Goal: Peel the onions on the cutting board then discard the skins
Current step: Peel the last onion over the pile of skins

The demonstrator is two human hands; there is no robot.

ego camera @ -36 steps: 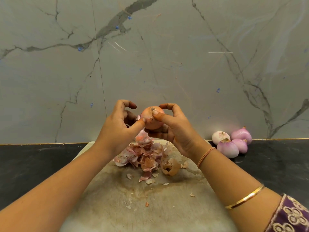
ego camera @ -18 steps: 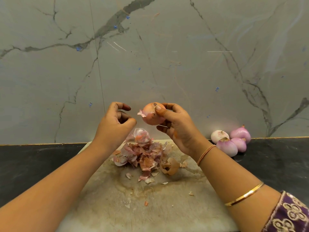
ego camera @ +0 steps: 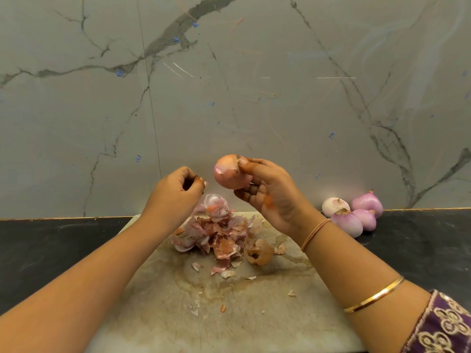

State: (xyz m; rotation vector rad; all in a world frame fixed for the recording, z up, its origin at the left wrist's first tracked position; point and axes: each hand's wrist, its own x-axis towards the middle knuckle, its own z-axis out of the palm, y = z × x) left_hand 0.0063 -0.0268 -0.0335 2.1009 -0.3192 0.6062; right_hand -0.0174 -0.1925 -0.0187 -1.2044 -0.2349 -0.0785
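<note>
Partly skinned onion [ego camera: 230,174] gripped in right hand [ego camera: 270,197], raised above skin pile [ego camera: 219,233] on cutting board [ego camera: 178,314]. Left hand [ego camera: 175,197] just beside, fingertips curled together; scrap inside not discernible. Advised: catch torn skin edge with nail, pull rootward, rotate bulb. 4 peeled onions [ego camera: 354,215] on counter [ego camera: 420,245].

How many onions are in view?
5. A partly skinned onion in the right hand; four peeled onions clustered on the counter at right, by the wall. The skin pile could hide more.
</note>
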